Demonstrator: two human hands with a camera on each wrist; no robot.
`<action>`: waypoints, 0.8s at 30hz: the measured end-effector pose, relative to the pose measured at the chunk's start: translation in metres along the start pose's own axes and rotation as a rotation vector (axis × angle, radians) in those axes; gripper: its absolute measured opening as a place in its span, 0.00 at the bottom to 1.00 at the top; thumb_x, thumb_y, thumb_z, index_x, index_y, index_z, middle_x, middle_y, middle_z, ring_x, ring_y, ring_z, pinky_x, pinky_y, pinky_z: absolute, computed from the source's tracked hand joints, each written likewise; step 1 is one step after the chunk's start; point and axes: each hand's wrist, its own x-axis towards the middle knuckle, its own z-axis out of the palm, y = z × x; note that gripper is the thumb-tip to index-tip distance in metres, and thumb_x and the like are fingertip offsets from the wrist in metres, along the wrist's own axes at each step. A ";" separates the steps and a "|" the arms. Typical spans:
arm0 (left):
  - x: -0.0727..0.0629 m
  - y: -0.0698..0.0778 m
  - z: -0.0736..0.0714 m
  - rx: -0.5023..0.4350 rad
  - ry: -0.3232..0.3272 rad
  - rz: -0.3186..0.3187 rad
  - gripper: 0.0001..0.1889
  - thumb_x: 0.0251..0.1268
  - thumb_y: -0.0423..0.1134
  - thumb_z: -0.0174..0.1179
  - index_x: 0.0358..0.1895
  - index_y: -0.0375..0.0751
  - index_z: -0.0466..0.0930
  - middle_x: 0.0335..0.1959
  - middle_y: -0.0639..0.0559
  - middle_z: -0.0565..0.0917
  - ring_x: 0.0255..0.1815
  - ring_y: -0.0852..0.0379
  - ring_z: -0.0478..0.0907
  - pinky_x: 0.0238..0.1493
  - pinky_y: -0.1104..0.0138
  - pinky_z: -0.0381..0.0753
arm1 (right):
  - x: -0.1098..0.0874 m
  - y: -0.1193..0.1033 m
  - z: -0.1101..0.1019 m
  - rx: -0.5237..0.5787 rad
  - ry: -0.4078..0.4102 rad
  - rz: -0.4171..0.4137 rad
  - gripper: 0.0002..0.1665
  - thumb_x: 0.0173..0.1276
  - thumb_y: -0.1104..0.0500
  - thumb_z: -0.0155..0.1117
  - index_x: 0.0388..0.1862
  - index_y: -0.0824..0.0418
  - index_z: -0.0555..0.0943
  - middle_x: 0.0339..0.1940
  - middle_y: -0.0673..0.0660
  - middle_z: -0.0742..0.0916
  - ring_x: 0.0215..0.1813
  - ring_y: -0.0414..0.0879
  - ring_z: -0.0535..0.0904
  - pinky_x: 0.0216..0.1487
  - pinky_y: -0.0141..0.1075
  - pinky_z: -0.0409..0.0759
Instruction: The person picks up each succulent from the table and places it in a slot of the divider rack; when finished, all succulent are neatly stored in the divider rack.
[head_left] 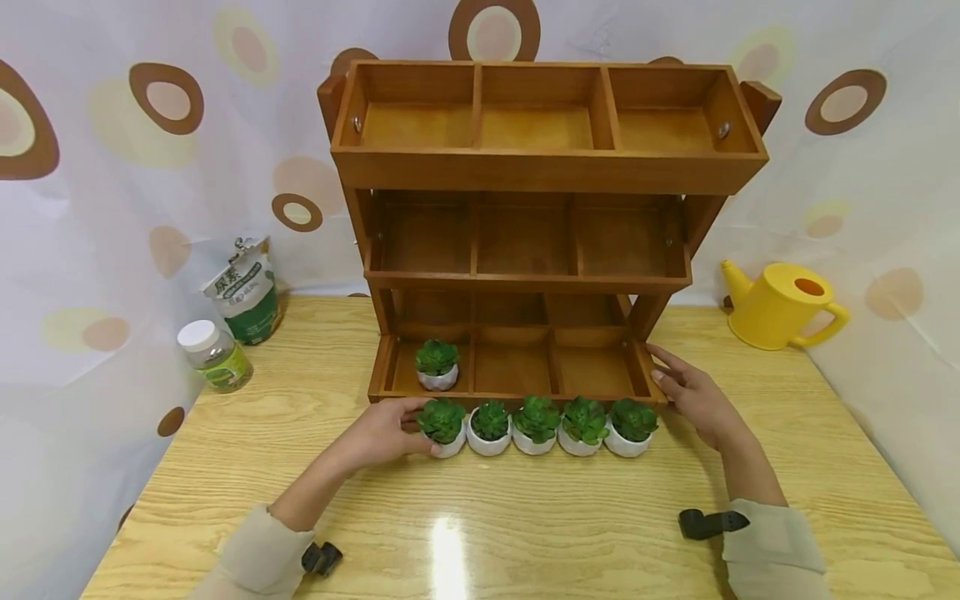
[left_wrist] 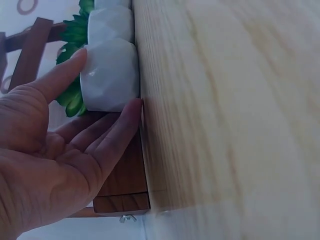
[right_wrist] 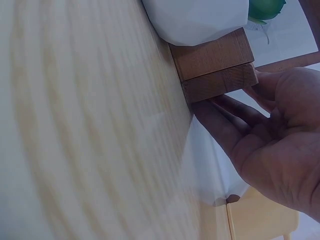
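Several potted succulents in white faceted pots stand in a row before a three-tier wooden shelf [head_left: 510, 173]. At the row's left end my left hand [head_left: 392, 431] holds the leftmost potted succulent [head_left: 444, 427], thumb and fingertips against its pot; the left wrist view shows this white pot [left_wrist: 111, 75] close up. My right hand [head_left: 697, 398] grips the right end of the shelf's bottom tier. In the right wrist view its fingers [right_wrist: 220, 122] lie along the outer face of the wooden end [right_wrist: 220, 82]. Another succulent [head_left: 437, 364] sits in the bottom tier's left compartment.
A yellow watering can [head_left: 780, 306] stands at the back right of the wooden table [head_left: 570, 525]. On the left are a white-capped jar [head_left: 216, 357] and a green-and-white bag [head_left: 247, 292]. A patterned curtain [head_left: 112, 250] hangs behind.
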 end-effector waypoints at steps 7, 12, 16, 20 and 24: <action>0.000 0.002 0.001 0.053 0.014 -0.005 0.37 0.52 0.44 0.78 0.68 0.46 0.76 0.61 0.49 0.84 0.65 0.45 0.80 0.64 0.51 0.79 | 0.001 0.001 0.000 -0.006 -0.002 0.003 0.34 0.86 0.51 0.39 0.85 0.45 0.44 0.82 0.72 0.57 0.77 0.73 0.62 0.70 0.65 0.67; -0.001 0.005 0.003 0.100 0.044 -0.006 0.40 0.51 0.45 0.79 0.70 0.45 0.74 0.63 0.48 0.83 0.64 0.45 0.79 0.63 0.50 0.79 | 0.002 0.003 -0.002 -0.011 0.004 0.004 0.35 0.86 0.50 0.39 0.85 0.45 0.44 0.82 0.73 0.57 0.76 0.73 0.63 0.69 0.65 0.68; -0.002 0.005 0.005 0.128 0.059 -0.018 0.41 0.50 0.45 0.80 0.70 0.45 0.74 0.63 0.48 0.83 0.63 0.47 0.80 0.62 0.50 0.80 | 0.002 0.003 -0.001 -0.005 0.000 -0.009 0.34 0.86 0.50 0.39 0.85 0.46 0.45 0.81 0.73 0.59 0.76 0.72 0.64 0.69 0.65 0.69; -0.001 0.004 0.005 0.124 0.062 -0.014 0.40 0.49 0.46 0.80 0.69 0.45 0.75 0.63 0.47 0.82 0.62 0.46 0.81 0.62 0.51 0.81 | 0.001 0.003 -0.001 -0.005 0.000 -0.012 0.34 0.86 0.51 0.39 0.86 0.46 0.45 0.81 0.73 0.59 0.77 0.72 0.63 0.69 0.65 0.68; -0.002 0.003 0.002 0.095 0.066 0.015 0.37 0.50 0.47 0.80 0.67 0.47 0.78 0.61 0.48 0.84 0.60 0.46 0.83 0.61 0.52 0.81 | 0.001 0.003 -0.001 -0.012 0.004 -0.004 0.34 0.86 0.51 0.40 0.85 0.46 0.45 0.81 0.73 0.59 0.77 0.73 0.62 0.70 0.66 0.67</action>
